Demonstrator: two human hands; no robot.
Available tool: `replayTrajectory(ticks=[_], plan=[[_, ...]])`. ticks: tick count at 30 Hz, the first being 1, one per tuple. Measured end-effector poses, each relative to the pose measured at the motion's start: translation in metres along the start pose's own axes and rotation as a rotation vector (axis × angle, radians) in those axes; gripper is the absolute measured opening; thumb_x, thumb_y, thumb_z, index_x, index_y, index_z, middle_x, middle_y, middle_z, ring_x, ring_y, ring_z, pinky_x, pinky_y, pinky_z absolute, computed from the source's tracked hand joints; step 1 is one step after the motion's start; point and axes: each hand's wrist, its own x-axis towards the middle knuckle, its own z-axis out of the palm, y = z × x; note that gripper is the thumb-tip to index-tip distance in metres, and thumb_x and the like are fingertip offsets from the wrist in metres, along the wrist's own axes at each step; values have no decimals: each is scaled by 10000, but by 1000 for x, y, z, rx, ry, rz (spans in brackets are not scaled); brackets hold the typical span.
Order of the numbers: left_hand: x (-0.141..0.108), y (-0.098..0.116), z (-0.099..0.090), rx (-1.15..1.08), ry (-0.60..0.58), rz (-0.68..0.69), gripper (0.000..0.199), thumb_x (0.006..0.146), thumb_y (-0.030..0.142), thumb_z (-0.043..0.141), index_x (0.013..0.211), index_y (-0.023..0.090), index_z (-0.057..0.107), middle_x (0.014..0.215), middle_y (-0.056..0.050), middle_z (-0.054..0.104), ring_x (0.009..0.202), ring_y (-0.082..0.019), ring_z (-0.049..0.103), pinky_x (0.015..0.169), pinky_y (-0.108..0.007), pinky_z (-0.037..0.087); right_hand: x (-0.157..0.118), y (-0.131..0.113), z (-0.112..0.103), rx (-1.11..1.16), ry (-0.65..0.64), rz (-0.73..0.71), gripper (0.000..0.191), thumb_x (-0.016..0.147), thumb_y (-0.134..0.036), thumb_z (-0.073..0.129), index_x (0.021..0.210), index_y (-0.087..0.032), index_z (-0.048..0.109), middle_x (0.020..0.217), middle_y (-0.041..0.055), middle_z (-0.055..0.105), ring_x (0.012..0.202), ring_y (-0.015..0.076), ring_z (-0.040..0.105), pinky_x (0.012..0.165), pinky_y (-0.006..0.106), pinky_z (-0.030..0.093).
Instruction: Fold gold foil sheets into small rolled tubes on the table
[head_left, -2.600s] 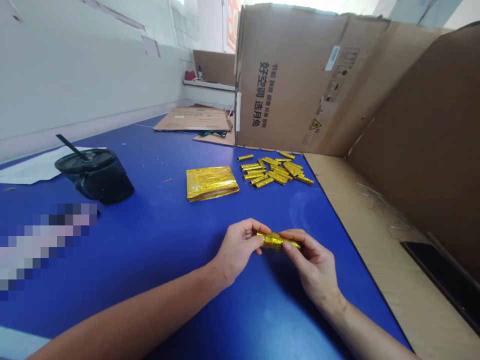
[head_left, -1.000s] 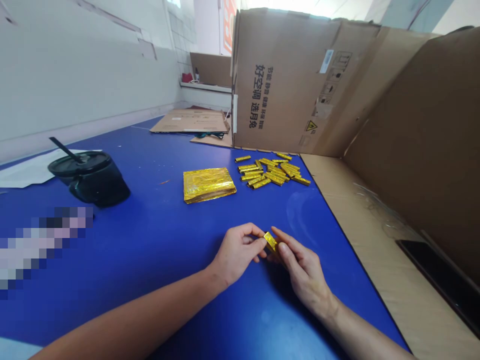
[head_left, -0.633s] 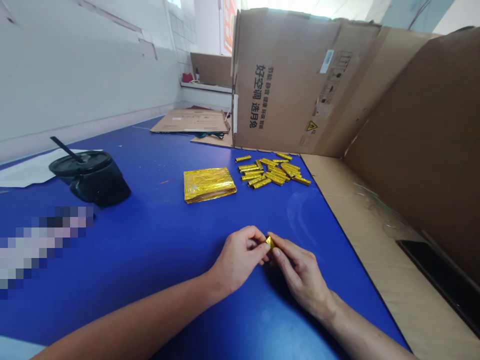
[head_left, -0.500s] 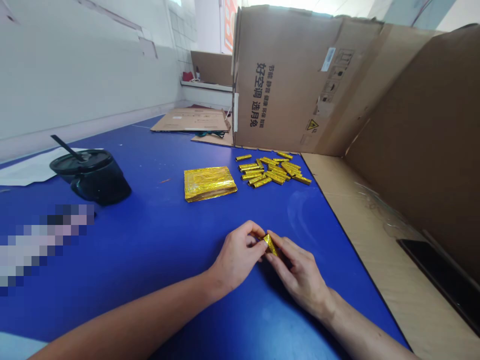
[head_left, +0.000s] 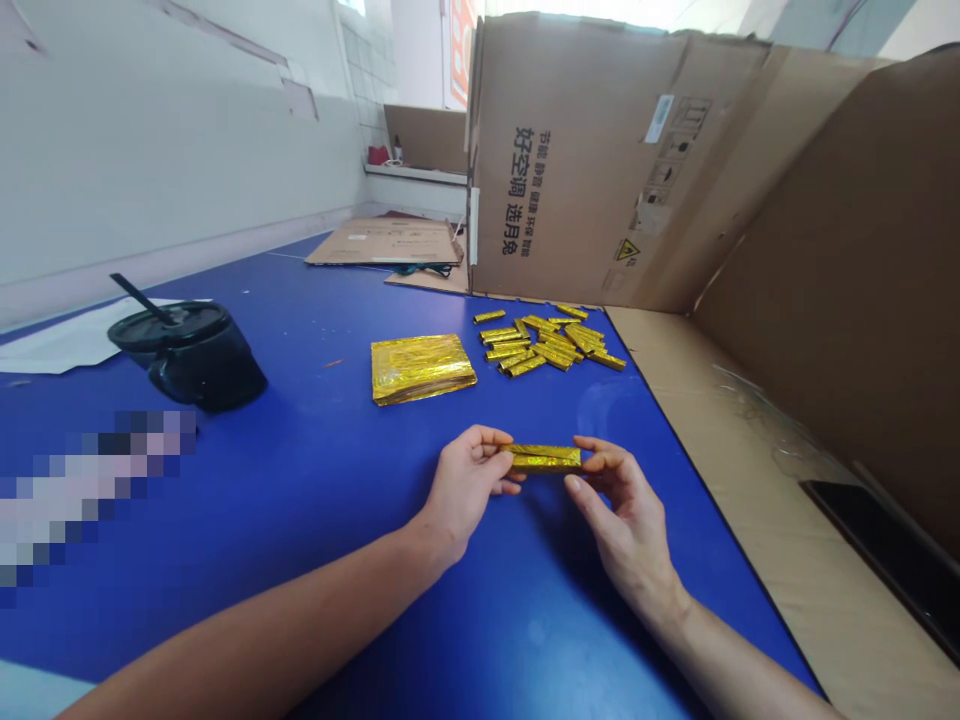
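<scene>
My left hand (head_left: 469, 485) pinches the left end of a folded gold foil paper strip (head_left: 546, 459) between thumb and fingers. The strip lies level above the blue table, with a fold line along its length. At its right end is my right hand (head_left: 626, 505), thumb and fingers apart around the tip; whether a fingertip touches it I cannot tell. Beyond the hands lies a stack of flat gold foil paper sheets (head_left: 424, 368). To the right of that stack is a loose pile of similar folded gold strips (head_left: 555, 343).
A dark mug (head_left: 202, 355) with a lid and a stick in it stands at left, beside white paper (head_left: 60, 338). A large cardboard box (head_left: 585, 200) walls off the back and right. Flat cardboard (head_left: 386, 243) lies at the back. A black flat object (head_left: 885, 560) lies at right.
The folded strip has turned from pointing toward me to lying crosswise. My right hand has shifted right and its fingers have spread; my left hand still holds the strip's left end.
</scene>
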Motion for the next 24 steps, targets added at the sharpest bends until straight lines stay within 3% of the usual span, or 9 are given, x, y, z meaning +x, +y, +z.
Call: replayTrajectory(ticks=[16, 24], plan=[[-6, -1, 3, -82, -63, -74, 84, 747, 93, 508, 801, 133, 458, 735, -52, 616, 655, -137, 623, 641, -255, 486, 6, 4, -1, 232, 59, 127, 194, 682, -258, 648, 826, -218, 525, 1003, 44, 547, 838, 161, 540, 724, 316, 437], [-9, -2, 5, -11, -100, -94, 83, 727, 131, 528, 775, 138, 461, 737, -45, 610, 664, -140, 616, 618, -255, 481, 8, 3, -4, 115, -40, 110, 83, 711, -278, 617, 715, -195, 611, 988, 66, 555, 918, 196, 516, 780, 334, 400]])
